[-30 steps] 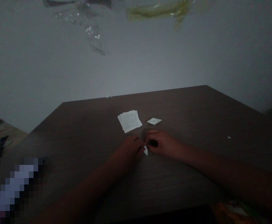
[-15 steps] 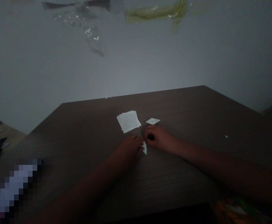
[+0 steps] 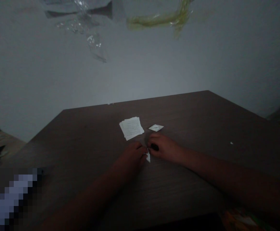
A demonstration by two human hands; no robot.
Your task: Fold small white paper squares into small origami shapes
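Note:
A small folded piece of white paper [image 3: 148,157] lies on the table between my hands, its pointed end toward me. My left hand [image 3: 135,155] is closed on its left side, thumb and fingers pressing it. My right hand [image 3: 161,146] pinches the paper's far end, thumb against curled fingers; the fingertips hide that part. Just beyond my right hand rests a diamond-shaped folded paper [image 3: 156,128]. To the left of it is a loose stack of printed paper sheets [image 3: 131,128], slightly fanned.
The brown wooden table [image 3: 190,115] meets a pale wall [image 3: 149,67] with clear and yellow tape [image 3: 156,21] on it. A blurred-out pale object [image 3: 12,199] is at the left front. A tiny white scrap [image 3: 231,143] lies at right.
The view has tilted slightly, so everything sits a little lower. Both hands stay on the folded paper with hardly any shift; the stack and the diamond-shaped paper have not moved on the table.

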